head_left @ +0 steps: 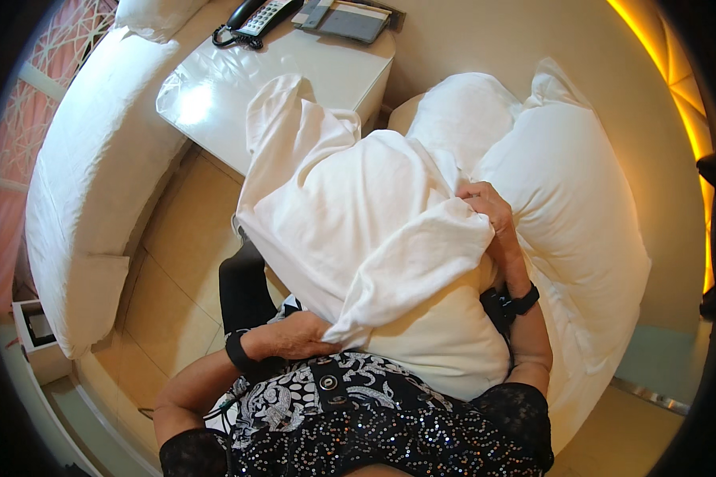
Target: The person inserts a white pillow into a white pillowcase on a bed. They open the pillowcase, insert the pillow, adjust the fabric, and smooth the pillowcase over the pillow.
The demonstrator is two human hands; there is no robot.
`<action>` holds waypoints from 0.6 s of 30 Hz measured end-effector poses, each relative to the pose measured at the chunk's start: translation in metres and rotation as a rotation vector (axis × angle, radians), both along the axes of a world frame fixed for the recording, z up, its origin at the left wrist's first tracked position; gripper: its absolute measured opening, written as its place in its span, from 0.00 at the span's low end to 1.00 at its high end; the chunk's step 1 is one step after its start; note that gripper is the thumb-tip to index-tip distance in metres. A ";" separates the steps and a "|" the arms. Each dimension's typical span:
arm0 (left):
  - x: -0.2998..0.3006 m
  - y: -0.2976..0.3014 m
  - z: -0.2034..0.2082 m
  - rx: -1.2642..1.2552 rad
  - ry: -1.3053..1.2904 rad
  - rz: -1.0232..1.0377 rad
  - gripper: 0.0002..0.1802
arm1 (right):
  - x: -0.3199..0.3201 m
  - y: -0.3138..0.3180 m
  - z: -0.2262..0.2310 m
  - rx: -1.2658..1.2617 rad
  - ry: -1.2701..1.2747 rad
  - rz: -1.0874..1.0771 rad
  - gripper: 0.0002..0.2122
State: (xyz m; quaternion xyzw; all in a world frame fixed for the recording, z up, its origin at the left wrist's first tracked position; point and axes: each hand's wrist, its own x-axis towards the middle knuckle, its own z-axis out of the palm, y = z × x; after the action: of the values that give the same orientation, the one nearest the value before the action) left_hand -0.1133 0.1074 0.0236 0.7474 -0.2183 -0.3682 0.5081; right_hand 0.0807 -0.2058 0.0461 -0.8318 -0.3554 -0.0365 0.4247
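A white pillowcase (334, 199) is drawn over the far part of a cream pillow (445, 338), whose near end shows bare against my body. At the case's near left edge, my left hand (294, 335) is closed on the hem, its fingertips partly hidden in the cloth. Farther off on the right, my right hand (492, 211) pinches a gathered fold of the same pillowcase. The case's far left corner hangs loose and crumpled over the edge of a bedside table.
The glossy white bedside table (215, 99) carries a black telephone (262, 17) and a dark tray-like holder (350, 20). More white pillows (565, 199) lie close on the right. A white-covered bed (95, 191) stands at the left above a tiled floor (179, 254).
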 end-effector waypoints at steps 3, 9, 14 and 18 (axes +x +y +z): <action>0.016 -0.007 0.016 0.125 0.162 -0.117 0.18 | 0.001 0.004 0.004 0.180 0.072 0.013 0.07; 0.027 -0.022 0.062 0.426 -0.415 0.251 0.25 | -0.004 -0.017 -0.004 0.132 0.272 -0.309 0.06; 0.040 -0.034 0.047 0.344 -0.813 0.570 0.21 | -0.011 -0.011 0.016 0.185 0.361 -0.280 0.08; 0.048 -0.032 0.032 0.267 -0.801 0.624 0.19 | -0.007 -0.028 0.016 0.105 0.497 -0.220 0.09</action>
State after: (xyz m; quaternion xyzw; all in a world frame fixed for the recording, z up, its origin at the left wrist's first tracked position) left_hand -0.0657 0.0751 0.0560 0.9174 -0.1133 0.0906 0.3707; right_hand 0.0742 -0.2342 0.0621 -0.8256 -0.1453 0.1046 0.5351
